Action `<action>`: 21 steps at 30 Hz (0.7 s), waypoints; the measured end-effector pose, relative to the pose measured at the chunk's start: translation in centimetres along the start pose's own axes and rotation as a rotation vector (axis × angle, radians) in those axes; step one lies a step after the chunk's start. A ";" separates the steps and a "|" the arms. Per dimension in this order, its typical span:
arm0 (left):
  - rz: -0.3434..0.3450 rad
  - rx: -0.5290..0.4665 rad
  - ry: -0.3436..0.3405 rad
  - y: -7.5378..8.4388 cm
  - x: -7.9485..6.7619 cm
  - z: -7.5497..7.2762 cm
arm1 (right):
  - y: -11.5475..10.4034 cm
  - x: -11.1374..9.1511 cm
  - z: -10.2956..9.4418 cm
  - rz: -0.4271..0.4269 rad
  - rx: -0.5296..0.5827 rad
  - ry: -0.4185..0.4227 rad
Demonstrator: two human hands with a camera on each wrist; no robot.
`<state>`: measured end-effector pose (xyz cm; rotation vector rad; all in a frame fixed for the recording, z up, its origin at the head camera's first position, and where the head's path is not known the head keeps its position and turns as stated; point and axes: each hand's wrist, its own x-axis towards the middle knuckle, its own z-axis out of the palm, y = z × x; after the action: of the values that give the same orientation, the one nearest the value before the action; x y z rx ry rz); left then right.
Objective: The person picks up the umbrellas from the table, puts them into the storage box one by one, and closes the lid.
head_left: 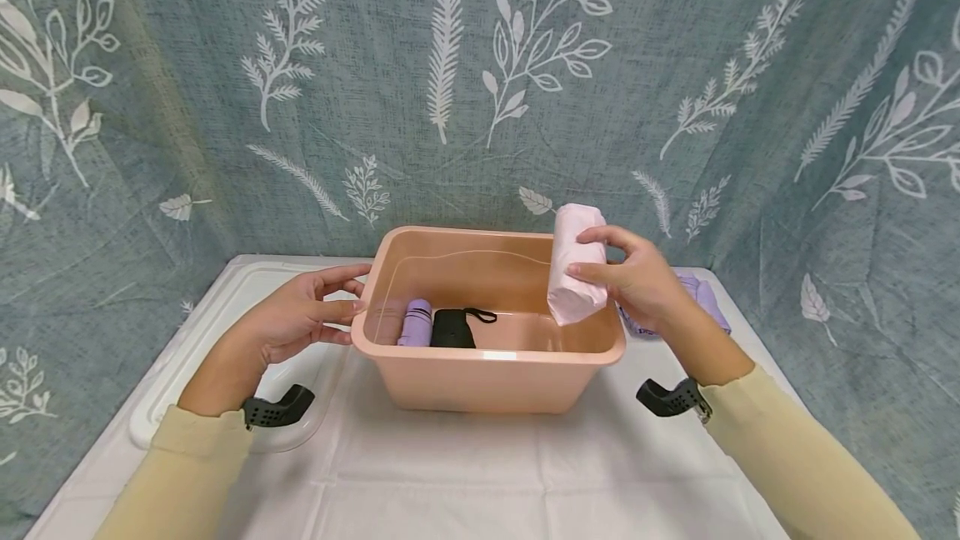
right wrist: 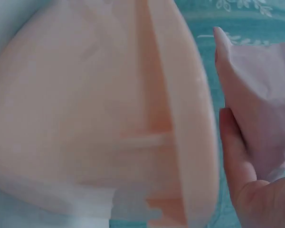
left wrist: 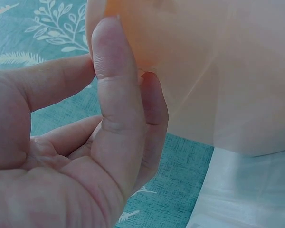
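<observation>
My right hand (head_left: 637,277) grips a pale pink wrapped roll (head_left: 573,261) between thumb and fingers, tilted over the right end of a peach plastic bin (head_left: 480,382). In the right wrist view, the roll's crumpled end (right wrist: 261,95) shows beside the bin's rim (right wrist: 199,118). At the bin's left end, my left hand (head_left: 311,315) holds the rim, thumb and fingertips right at the edge. Inside the bin, toward the left, a lavender cylinder (head_left: 416,325) stands beside a black pouch-like item (head_left: 452,329) with a wrist loop.
Left of the bin, a white plastic lid (head_left: 288,436) lies on the white-covered table (head_left: 435,473). A lavender bundle (head_left: 705,302) lies behind my right hand. A grey-green leaf-patterned curtain (head_left: 390,90) surrounds the table's back and sides.
</observation>
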<state>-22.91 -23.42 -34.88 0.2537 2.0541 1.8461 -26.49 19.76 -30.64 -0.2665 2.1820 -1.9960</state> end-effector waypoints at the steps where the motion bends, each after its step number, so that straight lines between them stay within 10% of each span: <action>1: 0.001 0.000 -0.001 0.0 0.0 0.0 | -0.1 0.2 0.1 0.012 -0.017 -0.003; 21: 0.008 0.008 0.006 -0.2 0.0 0.0 | -2.4 3.4 1.5 0.237 -0.183 -0.321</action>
<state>-22.88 -23.48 -35.06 0.2589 2.0680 1.8463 -29.39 17.28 -28.42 -0.3112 2.0797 -1.5162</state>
